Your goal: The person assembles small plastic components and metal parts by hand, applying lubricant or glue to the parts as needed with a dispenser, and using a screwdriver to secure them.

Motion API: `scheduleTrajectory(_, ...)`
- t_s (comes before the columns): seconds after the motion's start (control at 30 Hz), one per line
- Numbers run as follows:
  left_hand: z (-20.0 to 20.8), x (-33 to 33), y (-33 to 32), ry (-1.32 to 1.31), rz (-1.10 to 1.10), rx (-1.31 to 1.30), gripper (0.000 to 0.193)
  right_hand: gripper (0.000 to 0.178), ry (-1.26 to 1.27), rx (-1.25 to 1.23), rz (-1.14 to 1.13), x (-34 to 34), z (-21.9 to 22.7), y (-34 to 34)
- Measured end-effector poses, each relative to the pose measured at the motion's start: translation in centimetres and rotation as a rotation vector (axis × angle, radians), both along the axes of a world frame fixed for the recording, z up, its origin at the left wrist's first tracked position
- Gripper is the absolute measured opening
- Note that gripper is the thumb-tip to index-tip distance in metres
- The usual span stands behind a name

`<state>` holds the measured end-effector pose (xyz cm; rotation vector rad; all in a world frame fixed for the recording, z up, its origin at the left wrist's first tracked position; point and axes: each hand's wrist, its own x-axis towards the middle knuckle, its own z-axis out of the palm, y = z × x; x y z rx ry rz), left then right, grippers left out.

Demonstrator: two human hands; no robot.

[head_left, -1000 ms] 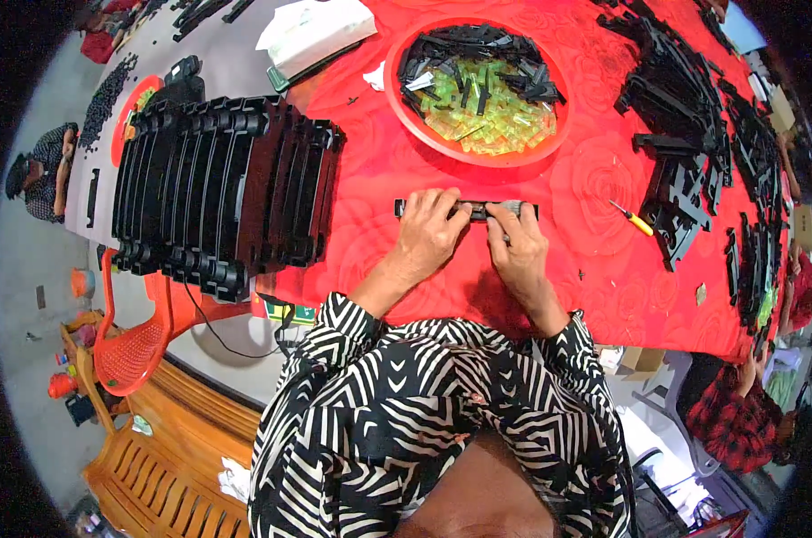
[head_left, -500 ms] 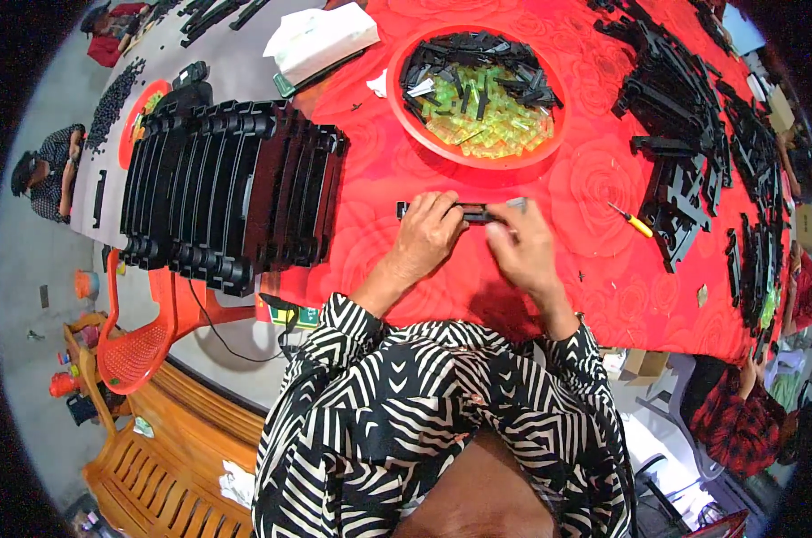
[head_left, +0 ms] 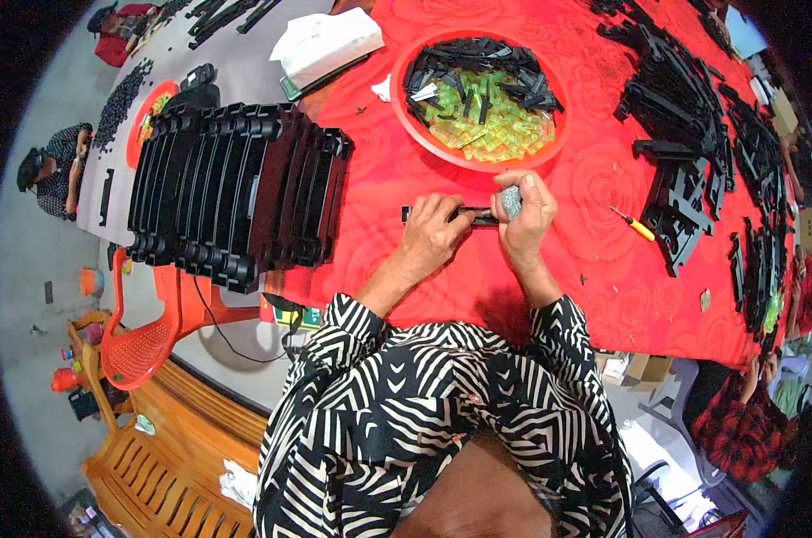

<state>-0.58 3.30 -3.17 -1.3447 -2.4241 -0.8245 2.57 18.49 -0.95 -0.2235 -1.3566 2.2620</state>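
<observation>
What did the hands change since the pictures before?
The right hand turned and moved a little away from the body, fingers now curled around a grey lump that shows more clearly. The left hand stayed on the black strip. The bowl and yellow-handled tool stayed put.

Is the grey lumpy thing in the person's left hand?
No, the right hand holds the grey lump, while the left hand is on the black strip.

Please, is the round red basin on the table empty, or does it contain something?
Not empty: the red basin holds black pieces, mostly at its far side, and yellow-green pieces nearer the person.
</observation>
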Motion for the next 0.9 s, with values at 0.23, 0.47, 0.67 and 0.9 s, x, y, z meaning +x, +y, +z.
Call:
scheduleTrajectory(0.23, -0.2, -0.2, -0.1, -0.091, -0.032, 0.030, 0.023, 0.036, -0.099, 0.242, -0.031, 0.0, -0.7, -0.5)
scheduleTrajectory(0.47, 0.0, -0.2, 0.0, -0.140, -0.060, 0.053, 0.023, 0.036, -0.091, 0.475, -0.077, -0.3, -1.0, -0.8)
scheduleTrajectory(0.67, 0.3, -0.2, -0.4, -0.132, -0.049, 0.184, 0.034, 0.035, -0.077, 0.180, -0.009, -0.4, -0.7, -0.4)
scheduleTrajectory(0.9, 1.3, 0.5, -0.4, 0.018, 0.179, 0.056, 0.040, 0.034, -0.037, 0.186, 0.042, -1.0, -0.5, -1.9)
